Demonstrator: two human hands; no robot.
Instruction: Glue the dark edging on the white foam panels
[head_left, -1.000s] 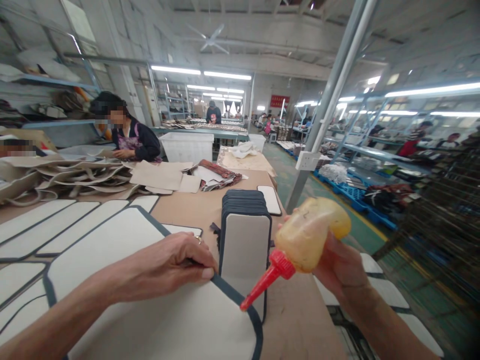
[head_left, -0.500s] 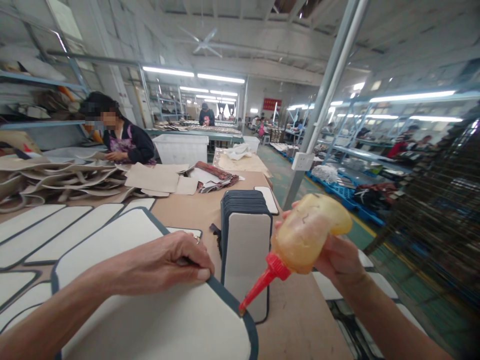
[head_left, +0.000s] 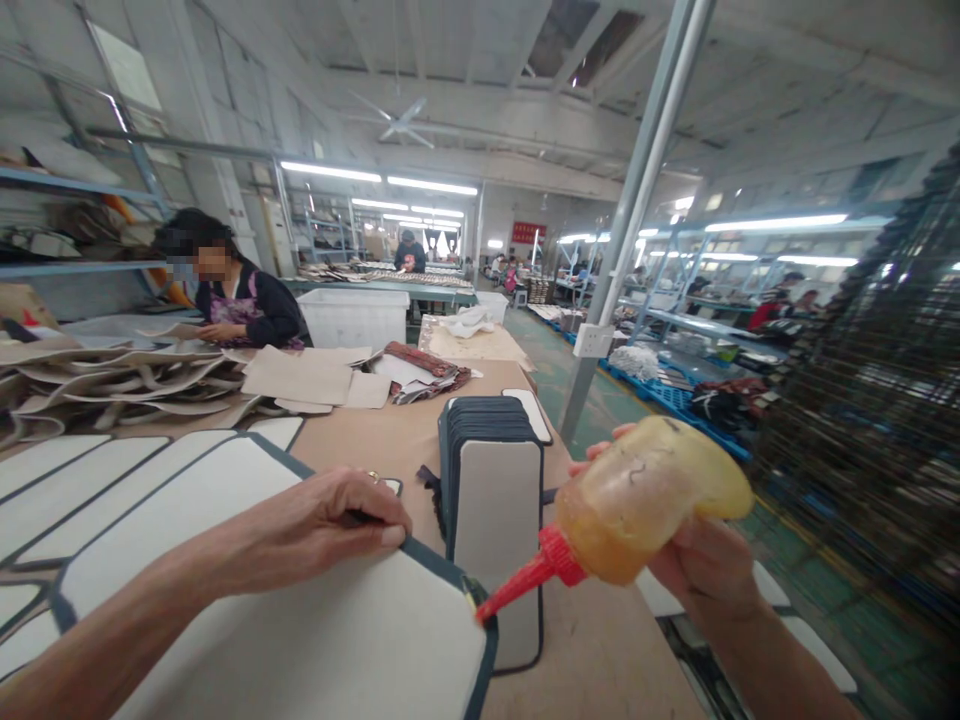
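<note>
My right hand (head_left: 701,570) grips a yellowish squeeze bottle (head_left: 645,500) with a red nozzle (head_left: 525,583). The nozzle tip touches the dark-trimmed corner of a large white fabric panel (head_left: 315,650) lying in front of me. My left hand (head_left: 330,520) rests on that panel's far edge with fingers curled over the dark trim, holding it down. Just behind the nozzle stands a stack of small white panels with dark trim (head_left: 491,480), set upright on the brown table (head_left: 405,430).
More white trimmed panels (head_left: 112,480) lie at the left. Beige fabric pieces (head_left: 112,370) and paper patterns (head_left: 300,375) are piled farther back, where another person (head_left: 232,295) sits working. A grey steel post (head_left: 630,220) rises at the table's right; racks fill the far right.
The bottle has moved lower and a little right, and its nozzle tip now meets the panel's corner. My left hand has slid slightly left along the edge. The view tilted upward.
</note>
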